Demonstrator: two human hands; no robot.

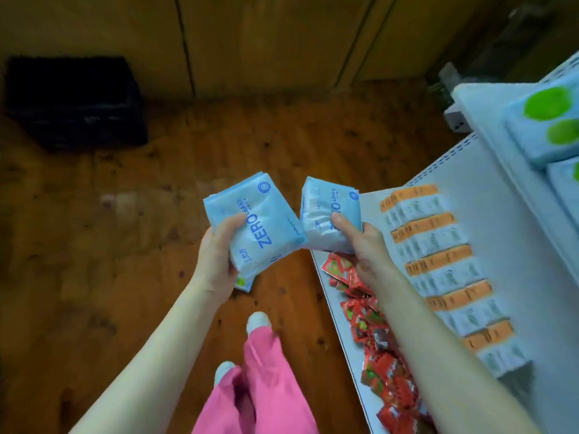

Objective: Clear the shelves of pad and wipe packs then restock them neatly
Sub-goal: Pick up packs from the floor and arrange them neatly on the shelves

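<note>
Blue two-pack stack [255, 227] in grip of left hand [216, 261], one blue pack [326, 214] in grip of right hand [366, 242].

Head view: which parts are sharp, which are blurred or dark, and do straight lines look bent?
In the head view, the pad pack in the left hand is sharp enough to read ZERO; the black crate is dark and soft; the green-spotted packs are blurred; the wall panel seams lean, as with a wide lens.
</note>
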